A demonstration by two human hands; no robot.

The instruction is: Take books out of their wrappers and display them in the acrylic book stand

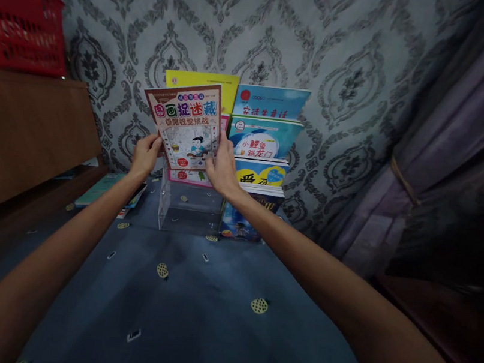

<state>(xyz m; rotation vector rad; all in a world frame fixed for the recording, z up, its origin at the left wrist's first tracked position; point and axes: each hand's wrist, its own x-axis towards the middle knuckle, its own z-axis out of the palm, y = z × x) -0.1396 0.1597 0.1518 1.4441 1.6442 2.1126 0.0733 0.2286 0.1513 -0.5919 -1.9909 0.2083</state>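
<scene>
A picture book with a brown border and colourful lettering is gripped by both hands, tilted a little, in front of a clear tiered book rack. My left hand pinches its left edge, and my right hand is closed on its right edge. Behind it stand a yellow book and a pink-edged book, both partly hidden. The rack's right column holds a light blue book, a teal book, a yellow-and-blue book and a dark blue book.
Several books lie stacked at the left, beside a brown wooden cabinet with a red basket on top. A patterned wall rises behind the rack. A tied purple curtain hangs at right. Blue patterned cloth covers the surface below.
</scene>
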